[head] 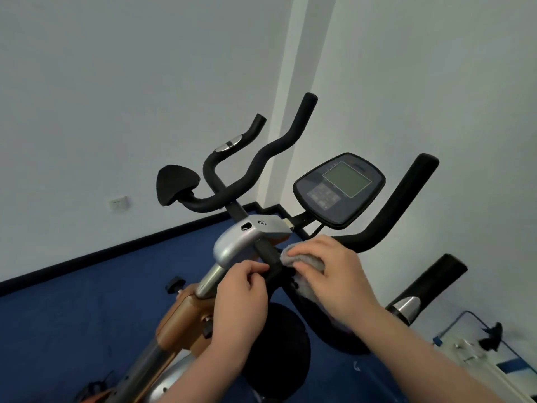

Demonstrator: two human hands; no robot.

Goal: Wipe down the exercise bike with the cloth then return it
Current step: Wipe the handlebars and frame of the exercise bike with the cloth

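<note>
The right hand (331, 274) lies over a grey cloth (302, 258), fingers curved down across it and pressing it against the black bar (268, 261) that runs down from the silver clamp (241, 242) of the bike (186, 312). The cloth is bunched under the palm and fingers, with a loose end hanging below the bar, so it is on the bike and in use, not yet returned. The left hand (241, 289) sits just beside it on the same bar, thumb and fingers curled in and pinching the black tube — most likely to steady the bar so it does not twist while the other hand rubs. Holding the two hands close together on one short stretch suggests the work here is on the centre stem, where the handlebars meet the post. The console (340, 189) stands just above and behind the right hand, and the long grips (401, 205) sweep out to either side; whether they have been wiped cannot be told. I judge the task to be in its wiping phase, with much of the frame, the grips and the screen still open to a pass. The next move calls for sliding the cloth along the bar while keeping pressure — the dangling end could snag on the clamp bolts if dragged upward.
</note>
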